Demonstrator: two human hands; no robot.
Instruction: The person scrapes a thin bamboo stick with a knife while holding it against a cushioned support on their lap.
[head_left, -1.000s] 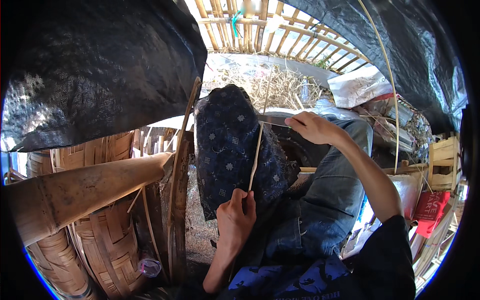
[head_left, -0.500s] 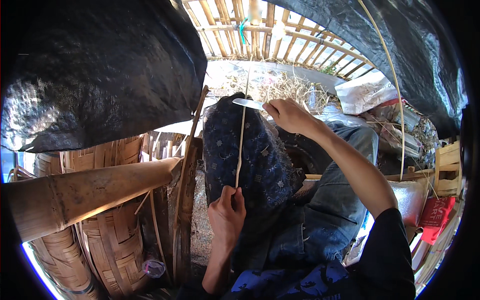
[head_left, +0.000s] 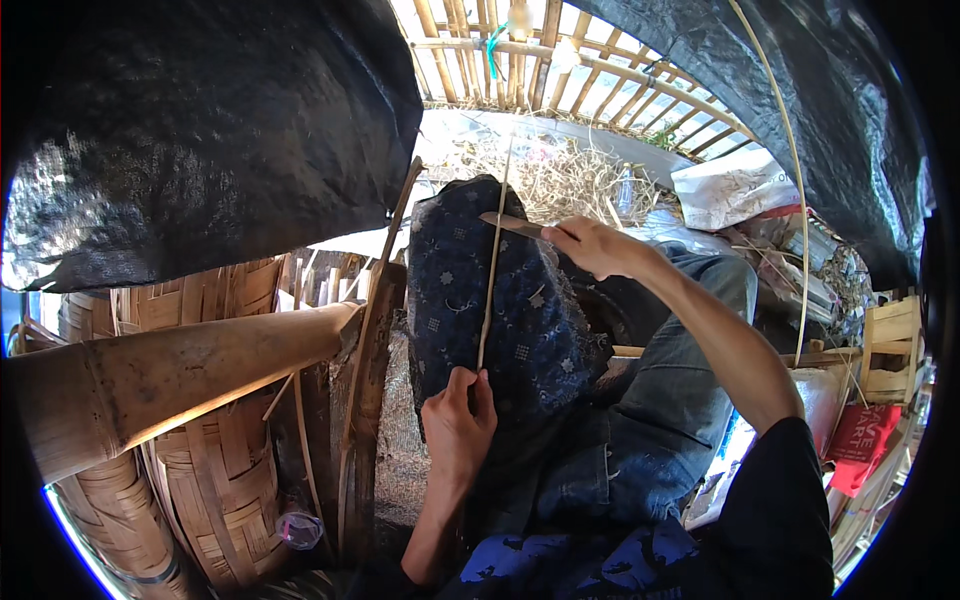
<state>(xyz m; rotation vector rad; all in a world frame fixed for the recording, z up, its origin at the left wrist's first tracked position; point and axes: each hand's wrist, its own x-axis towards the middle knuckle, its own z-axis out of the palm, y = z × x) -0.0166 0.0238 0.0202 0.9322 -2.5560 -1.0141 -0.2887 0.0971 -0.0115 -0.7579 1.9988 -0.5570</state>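
Observation:
My left hand (head_left: 459, 422) pinches the near end of a thin, pale strip that looks like bamboo (head_left: 492, 278). The strip runs away from me over a dark blue patterned cloth (head_left: 450, 280) draped across my left leg. In my right hand (head_left: 597, 247) is a knife (head_left: 515, 226), its handle wrapped by my fingers. The blade points left and lies across the strip toward its far part, at the upper part of the cloth. The strip's far tip fades against the bright ground.
A thick bamboo pole (head_left: 190, 375) juts in from the left above woven bamboo baskets (head_left: 210, 480). Dark plastic sheeting (head_left: 210, 140) hangs at upper left. Pale shavings (head_left: 560, 180) litter the ground ahead, before a slatted bamboo fence (head_left: 590, 60). A red bag (head_left: 862, 440) lies at right.
The knife has come slightly nearer along the strip, and its blade has turned from bright to dull brown. My left hand keeps its pinch. The whole view has shifted a little.

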